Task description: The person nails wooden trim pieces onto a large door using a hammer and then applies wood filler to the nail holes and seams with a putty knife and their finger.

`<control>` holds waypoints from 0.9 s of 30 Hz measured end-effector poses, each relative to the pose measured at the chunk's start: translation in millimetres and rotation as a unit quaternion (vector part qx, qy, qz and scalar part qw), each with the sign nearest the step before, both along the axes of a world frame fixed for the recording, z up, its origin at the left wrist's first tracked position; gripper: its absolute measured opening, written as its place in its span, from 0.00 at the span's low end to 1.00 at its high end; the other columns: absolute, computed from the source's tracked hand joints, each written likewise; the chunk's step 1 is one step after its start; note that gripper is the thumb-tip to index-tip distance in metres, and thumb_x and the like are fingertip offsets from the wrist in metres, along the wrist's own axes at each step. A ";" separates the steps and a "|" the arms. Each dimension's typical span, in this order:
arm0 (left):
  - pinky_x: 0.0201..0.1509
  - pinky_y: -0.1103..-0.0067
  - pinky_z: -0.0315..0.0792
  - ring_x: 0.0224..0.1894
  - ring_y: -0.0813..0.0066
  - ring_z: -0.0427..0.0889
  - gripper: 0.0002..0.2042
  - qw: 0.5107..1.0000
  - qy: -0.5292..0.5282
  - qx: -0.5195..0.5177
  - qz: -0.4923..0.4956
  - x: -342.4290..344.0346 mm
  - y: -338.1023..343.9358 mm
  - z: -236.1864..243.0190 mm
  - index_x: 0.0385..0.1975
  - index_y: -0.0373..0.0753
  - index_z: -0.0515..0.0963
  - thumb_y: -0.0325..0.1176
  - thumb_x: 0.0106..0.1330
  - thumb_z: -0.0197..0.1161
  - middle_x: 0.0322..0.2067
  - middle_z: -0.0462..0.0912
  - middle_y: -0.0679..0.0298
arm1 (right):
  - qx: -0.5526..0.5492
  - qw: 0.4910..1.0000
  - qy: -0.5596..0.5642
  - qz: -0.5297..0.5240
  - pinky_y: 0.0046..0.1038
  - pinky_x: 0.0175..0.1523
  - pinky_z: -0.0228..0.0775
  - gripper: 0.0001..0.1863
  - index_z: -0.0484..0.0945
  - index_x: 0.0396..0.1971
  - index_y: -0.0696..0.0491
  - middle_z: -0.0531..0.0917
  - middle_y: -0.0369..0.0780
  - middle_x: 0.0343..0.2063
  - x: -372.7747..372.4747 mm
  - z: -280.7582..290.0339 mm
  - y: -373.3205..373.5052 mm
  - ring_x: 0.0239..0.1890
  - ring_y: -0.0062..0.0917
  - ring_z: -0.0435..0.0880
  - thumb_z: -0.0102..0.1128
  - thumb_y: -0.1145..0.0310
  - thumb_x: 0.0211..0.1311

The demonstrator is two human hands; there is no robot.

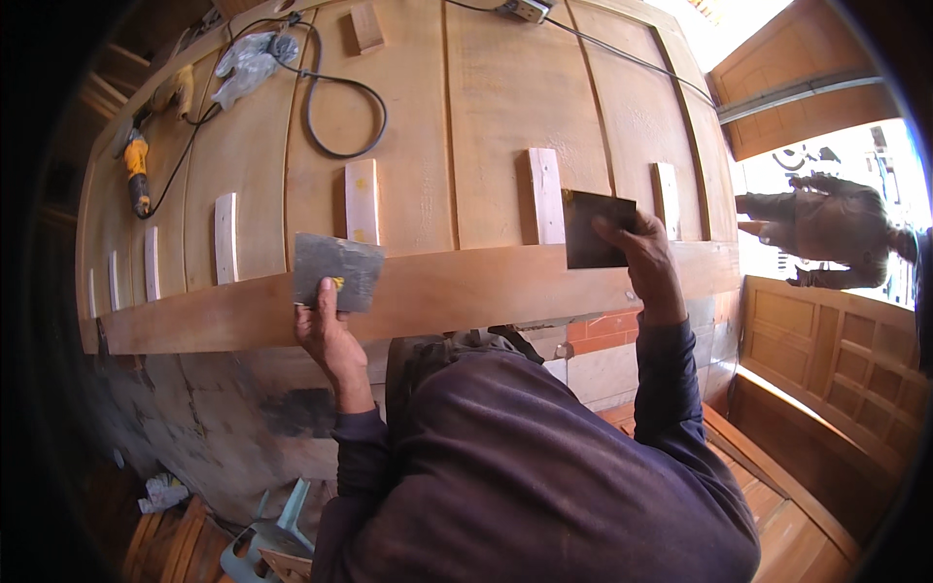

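My left hand (332, 342) grips a thin, roughly square grey metal scraper plate (340, 260) by its lower edge. The thumb presses on its face beside a dab of yellow paste. On the right, my right hand (649, 255) is closed on a dark square scraper plate (595, 238), its fingers hidden behind or over the plate's edge. Both plates are over the near edge of a large wooden door panel (505, 107). Short pale wood strips, such as one (362, 199) with yellow spots and another (546, 194), stand in a row across it.
At the panel's far left lie a yellow and black power tool (138, 170), a plastic bag (248, 68) and a looped black cable (384, 121). A loose wood block (367, 27) is at the back. Another person (836, 228) stands right, near wooden doors (836, 360).
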State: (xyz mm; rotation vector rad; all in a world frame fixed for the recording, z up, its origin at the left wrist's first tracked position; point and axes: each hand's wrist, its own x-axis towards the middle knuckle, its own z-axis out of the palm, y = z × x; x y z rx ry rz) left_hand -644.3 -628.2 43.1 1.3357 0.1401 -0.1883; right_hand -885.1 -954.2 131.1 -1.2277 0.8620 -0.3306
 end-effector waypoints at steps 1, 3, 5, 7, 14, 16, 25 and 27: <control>0.51 0.74 0.81 0.47 0.75 0.86 0.11 0.999 0.014 -0.006 -0.028 -6.0 -9.4 2.8 0.49 0.36 0.83 0.34 0.74 0.70 0.46 0.87 0.64 | -0.031 0.999 0.006 -0.009 0.23 0.48 0.82 0.15 0.87 0.52 0.60 0.92 0.36 0.41 -3.3 -3.0 -6.8 0.40 0.18 0.89 0.72 0.71 0.70; 0.51 0.75 0.81 0.46 0.76 0.86 0.10 0.997 0.028 -0.014 -0.064 -15.4 -25.5 6.0 0.49 0.36 0.83 0.34 0.74 0.70 0.46 0.87 0.64 | -0.062 0.998 0.013 -0.026 0.23 0.48 0.82 0.15 0.88 0.52 0.60 0.91 0.36 0.41 -4.1 -4.8 -15.3 0.40 0.17 0.89 0.73 0.70 0.70; 0.47 0.75 0.82 0.45 0.76 0.87 0.10 0.991 0.060 -0.051 -0.108 -20.9 -36.7 5.0 0.51 0.36 0.83 0.30 0.74 0.69 0.47 0.87 0.65 | -0.077 0.996 0.021 -0.025 0.22 0.47 0.82 0.16 0.88 0.53 0.60 0.91 0.35 0.41 2.6 -5.2 -18.8 0.40 0.16 0.88 0.74 0.68 0.69; 0.45 0.76 0.81 0.44 0.78 0.86 0.10 0.991 0.042 -0.039 -0.120 -22.7 -44.0 4.3 0.49 0.35 0.83 0.31 0.74 0.69 0.46 0.88 0.65 | -0.091 0.996 0.003 -0.026 0.23 0.46 0.80 0.17 0.88 0.52 0.60 0.92 0.35 0.40 9.3 -13.6 -24.0 0.40 0.16 0.87 0.73 0.67 0.70; 0.52 0.79 0.78 0.43 0.82 0.84 0.09 0.976 0.049 -0.010 -0.211 -55.9 -66.5 -1.9 0.47 0.33 0.85 0.32 0.75 0.69 0.42 0.89 0.67 | -0.136 0.990 0.019 -0.018 0.22 0.49 0.79 0.14 0.87 0.54 0.59 0.91 0.35 0.44 -1.7 -15.0 -39.9 0.43 0.15 0.86 0.70 0.70 0.73; 0.50 0.80 0.77 0.42 0.84 0.83 0.10 0.972 0.077 -0.045 -0.216 -66.8 -75.7 3.7 0.49 0.33 0.85 0.32 0.76 0.69 0.41 0.88 0.69 | -0.104 0.993 -0.030 -0.037 0.24 0.51 0.82 0.14 0.85 0.56 0.59 0.91 0.36 0.47 -5.1 -22.6 -49.9 0.45 0.19 0.89 0.68 0.72 0.75; 0.51 0.79 0.78 0.43 0.82 0.84 0.07 0.999 0.031 0.000 -0.015 -106.4 -103.4 -9.2 0.45 0.37 0.85 0.32 0.75 0.70 0.42 0.89 0.68 | -0.001 0.998 -0.023 0.050 0.23 0.51 0.82 0.20 0.83 0.60 0.61 0.90 0.38 0.46 -0.3 -32.7 -91.5 0.45 0.19 0.89 0.70 0.71 0.72; 0.52 0.79 0.78 0.45 0.82 0.85 0.08 0.999 0.007 -0.013 0.035 -109.7 -104.2 -13.1 0.46 0.38 0.85 0.33 0.75 0.71 0.44 0.89 0.66 | -0.075 0.992 -0.033 0.098 0.21 0.48 0.80 0.16 0.85 0.55 0.61 0.91 0.36 0.41 3.3 -36.2 -94.8 0.42 0.16 0.87 0.70 0.70 0.72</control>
